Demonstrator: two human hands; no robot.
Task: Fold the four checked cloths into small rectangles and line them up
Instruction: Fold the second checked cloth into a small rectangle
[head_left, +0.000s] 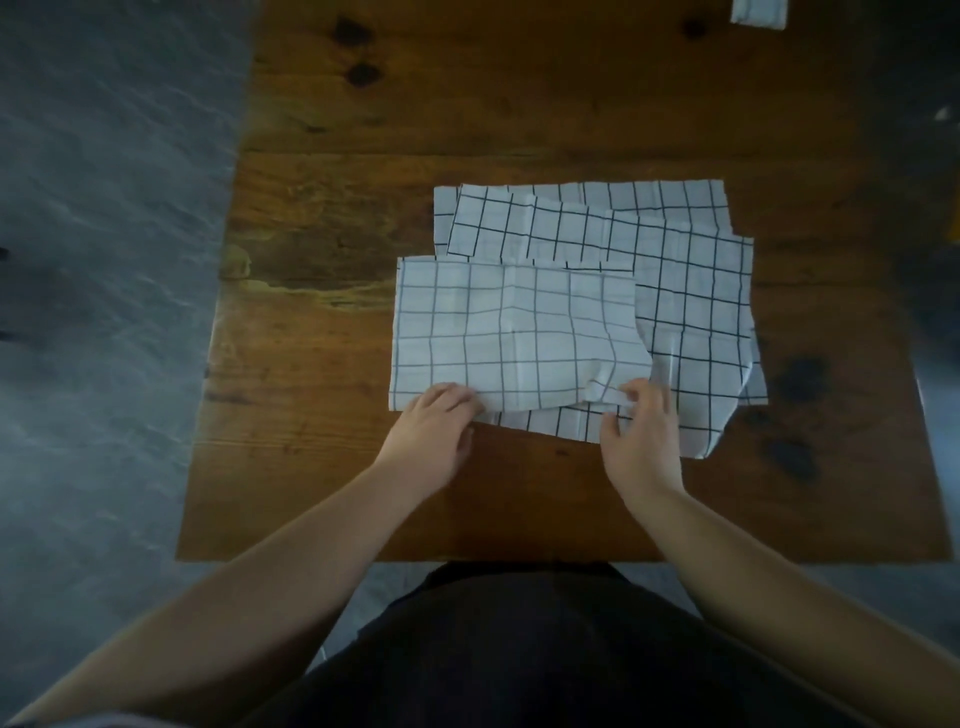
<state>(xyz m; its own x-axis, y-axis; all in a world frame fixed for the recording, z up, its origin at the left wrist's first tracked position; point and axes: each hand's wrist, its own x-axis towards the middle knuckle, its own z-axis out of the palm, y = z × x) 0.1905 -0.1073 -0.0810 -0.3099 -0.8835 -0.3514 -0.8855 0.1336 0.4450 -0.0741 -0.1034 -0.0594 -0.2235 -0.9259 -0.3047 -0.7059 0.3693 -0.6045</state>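
the top white black-checked cloth (514, 332) lies folded in half on a loose pile of other white checked cloths (691, 291), right of centre on the knotty brown wooden bench (322, 467). the left hand (431, 421) grips its near left corner, fingers curled over the edge. the right hand (641, 431) pinches its near right corner. a small folded white cloth (758, 11) sits at the bench's far right edge.

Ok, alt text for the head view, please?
The left hand and right hand hold the near edge of the top checked cloth, which lies on a pile of other checked cloths on a wooden table.
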